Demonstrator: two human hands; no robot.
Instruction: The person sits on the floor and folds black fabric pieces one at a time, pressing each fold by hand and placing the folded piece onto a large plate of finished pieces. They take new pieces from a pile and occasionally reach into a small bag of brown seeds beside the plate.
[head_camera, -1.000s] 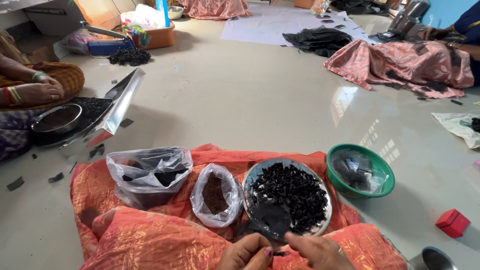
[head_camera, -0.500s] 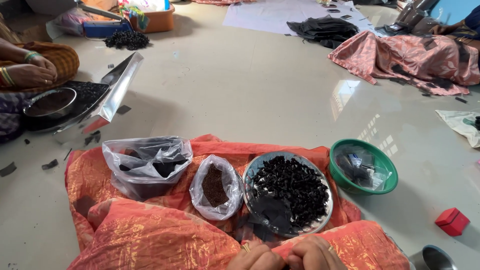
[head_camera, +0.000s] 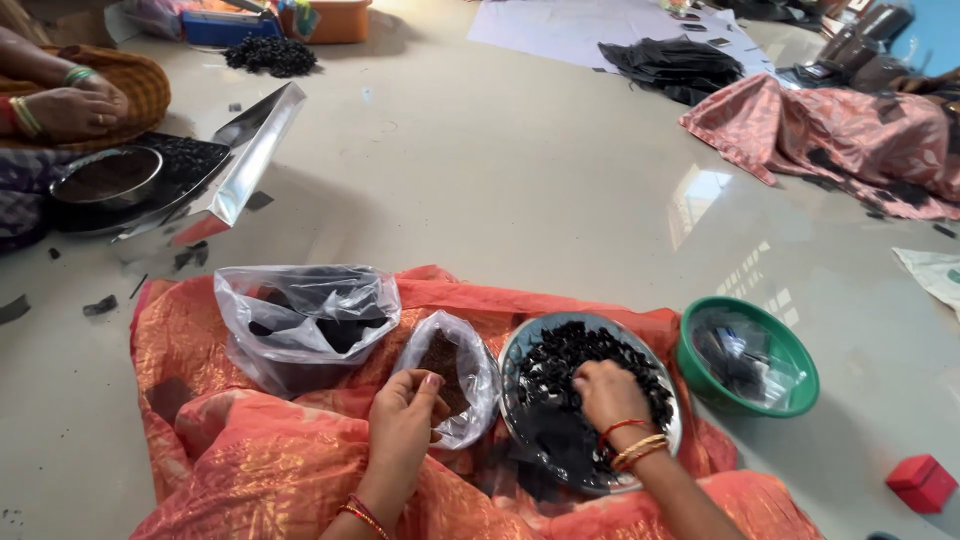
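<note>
My right hand (head_camera: 605, 397) lies palm down in a round metal plate (head_camera: 520, 352) filled with small black pieces (head_camera: 570, 355), fingers curled among them. My left hand (head_camera: 402, 423) reaches into a small clear plastic bag (head_camera: 478, 362) that holds brown powder (head_camera: 440, 362), fingertips pinched at its mouth. I cannot see whether either hand has anything in its fingers. Both stand on an orange cloth (head_camera: 230, 455) over my lap.
A larger clear bag (head_camera: 305, 318) with dark pieces sits left of the small one. A green bowl (head_camera: 790, 395) stands right of the plate, a red box (head_camera: 922, 482) beyond it. Another person's hand (head_camera: 70, 108), a metal bowl (head_camera: 105, 177) and a shiny tray (head_camera: 245, 150) are at far left.
Both hands have moved up from the frame's bottom edge: the right into the plate of black pieces, the left to the bag of brown powder. The view has tilted down.
</note>
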